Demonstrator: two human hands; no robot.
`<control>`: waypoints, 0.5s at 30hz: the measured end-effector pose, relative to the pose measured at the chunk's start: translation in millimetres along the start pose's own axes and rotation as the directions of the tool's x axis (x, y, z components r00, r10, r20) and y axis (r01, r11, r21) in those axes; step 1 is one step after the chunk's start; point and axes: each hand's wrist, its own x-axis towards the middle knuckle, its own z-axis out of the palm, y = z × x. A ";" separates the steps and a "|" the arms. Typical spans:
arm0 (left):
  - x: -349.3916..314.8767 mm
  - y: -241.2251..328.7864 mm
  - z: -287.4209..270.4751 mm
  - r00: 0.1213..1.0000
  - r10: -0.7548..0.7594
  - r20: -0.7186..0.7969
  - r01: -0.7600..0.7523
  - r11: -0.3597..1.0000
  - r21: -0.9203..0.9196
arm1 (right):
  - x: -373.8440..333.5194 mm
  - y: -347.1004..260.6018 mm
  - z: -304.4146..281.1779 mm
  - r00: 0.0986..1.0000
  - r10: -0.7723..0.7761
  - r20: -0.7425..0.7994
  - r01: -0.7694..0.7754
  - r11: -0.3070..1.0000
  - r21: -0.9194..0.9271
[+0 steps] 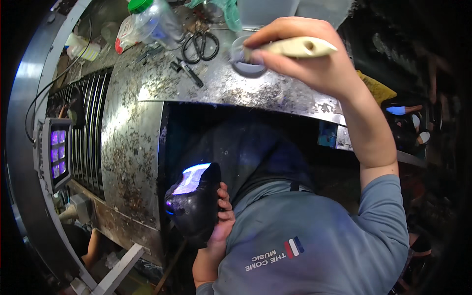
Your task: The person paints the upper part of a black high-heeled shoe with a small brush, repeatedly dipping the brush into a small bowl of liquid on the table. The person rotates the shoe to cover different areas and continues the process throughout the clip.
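My left hand (pixel 225 216) is closed round the side of a black, rounded shoe upper (pixel 191 219), held low in front of the bench opening. A pale strip on the upper's top glows violet-white. Above the bench, my right hand (pixel 319 64) pinches a brush with a cream handle (pixel 295 47) that has a hole near its end. The brush's head points down into a small clear cup (pixel 248 70) on the metal bench top. My fingers and the cup hide the bristles.
Left of the cup lie black-handled scissors (pixel 200 48) and a black marker (pixel 191 73). Farther back is a clear jar with a green lid (pixel 156 22). A floodlight (pixel 58 153) glows violet at the left, beside dark slats (pixel 91 128). The stained metal bench (pixel 130 162) has an edge near the upper.
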 end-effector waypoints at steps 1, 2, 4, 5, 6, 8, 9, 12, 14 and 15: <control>0.0 -1.2 -3.4 1.000 -0.002 0.010 0.002 1.000 -0.017 | -2.0 21.8 1.1 0.997 0.065 -0.031 -0.066 0.997 -0.044; 0.7 -2.3 -4.6 1.000 0.002 0.020 -0.001 0.999 -0.037 | -1.7 39.7 3.5 0.990 0.127 -0.062 -0.132 0.988 -0.082; 5.6 -6.4 1.8 1.000 -0.014 -0.009 0.013 0.999 -0.046 | -5.4 61.3 8.2 0.984 0.179 0.006 -0.171 0.947 -0.270; 7.6 -8.2 2.7 1.000 -0.024 -0.008 0.024 0.999 -0.048 | -6.4 67.2 13.8 0.976 0.217 0.033 -0.192 0.915 -0.354; 9.8 -9.9 3.3 0.999 -0.035 -0.006 0.035 0.998 -0.051 | -8.7 77.3 20.1 0.983 0.176 0.043 -0.139 0.884 -0.447; 12.2 -13.2 3.7 0.999 -0.032 -0.012 0.031 0.996 -0.079 | -4.7 91.6 36.9 0.969 0.228 0.096 -0.151 0.850 -0.504; 14.2 -14.7 4.1 0.999 -0.036 -0.015 0.035 0.995 -0.092 | -5.1 97.1 41.6 0.962 0.250 0.113 -0.155 0.834 -0.530; 15.2 -18.6 5.6 0.999 -0.040 0.005 0.041 0.993 -0.109 | -4.1 103.7 49.3 0.968 0.223 0.112 -0.128 0.829 -0.545; 15.0 -20.0 5.7 1.000 -0.030 0.003 0.030 0.994 -0.109 | -1.8 97.5 44.8 0.995 0.093 0.034 -0.065 0.871 -0.488; 15.1 -20.2 5.8 1.000 -0.023 0.001 0.023 0.994 -0.109 | -1.2 92.0 40.0 0.998 0.063 -0.012 -0.061 0.884 -0.463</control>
